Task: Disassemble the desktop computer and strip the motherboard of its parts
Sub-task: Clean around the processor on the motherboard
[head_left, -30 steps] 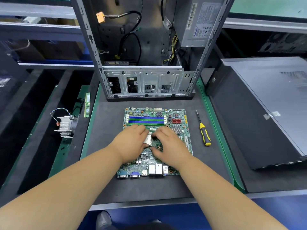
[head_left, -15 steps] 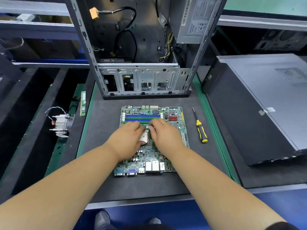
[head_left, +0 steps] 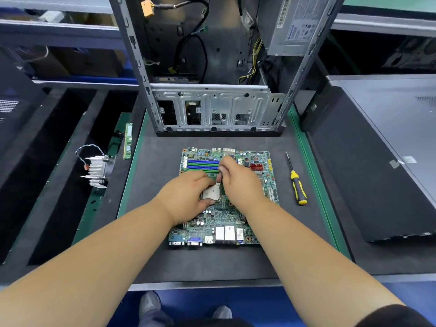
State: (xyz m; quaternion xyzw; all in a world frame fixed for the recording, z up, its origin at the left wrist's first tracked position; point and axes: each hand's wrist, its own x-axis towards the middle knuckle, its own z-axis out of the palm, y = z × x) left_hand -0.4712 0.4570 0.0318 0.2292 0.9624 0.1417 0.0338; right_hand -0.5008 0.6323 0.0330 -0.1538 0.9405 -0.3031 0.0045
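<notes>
on the motherboard (head_left: 212, 223), left hand (head_left: 186, 197) grips the processor (head_left: 210, 192); right hand (head_left: 238, 180) pinches its top edge

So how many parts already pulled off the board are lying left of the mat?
2: a finned aluminium heatsink on the left ledge, a green memory stick beside the mat edge. Others may be hidden.

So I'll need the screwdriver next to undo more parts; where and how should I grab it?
Take the screwdriver by its yellow-and-black handle, from above. It lies flat on the mat right of the motherboard, handle toward you, thin shaft pointing away.
</notes>
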